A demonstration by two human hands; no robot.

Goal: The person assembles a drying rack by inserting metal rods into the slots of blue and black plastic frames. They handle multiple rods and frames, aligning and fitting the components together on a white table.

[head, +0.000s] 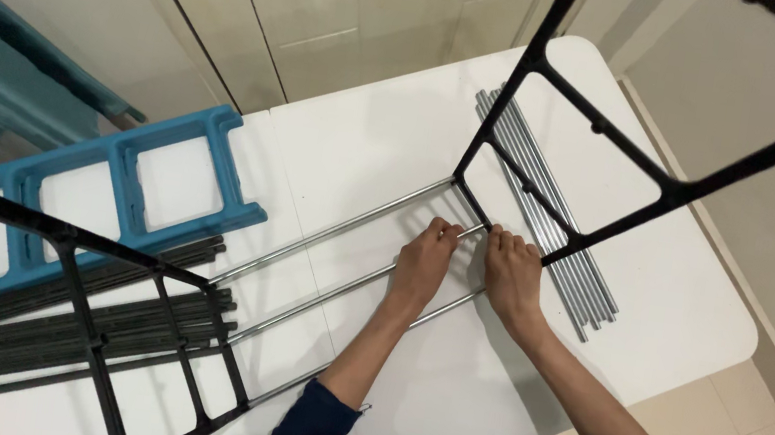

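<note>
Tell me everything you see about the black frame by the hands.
The black frame is an openwork side panel, plastic by its look, with rectangular openings and thin bars. It stands tilted up from the white table, its lower edge beside the loose silver rods. Three long silver rods reach its lower edge. The left hand and right hand rest there.

a blue plastic frame (110,179) lies beside black rods (38,330) (bundled) on the white table (369,134).
</note>
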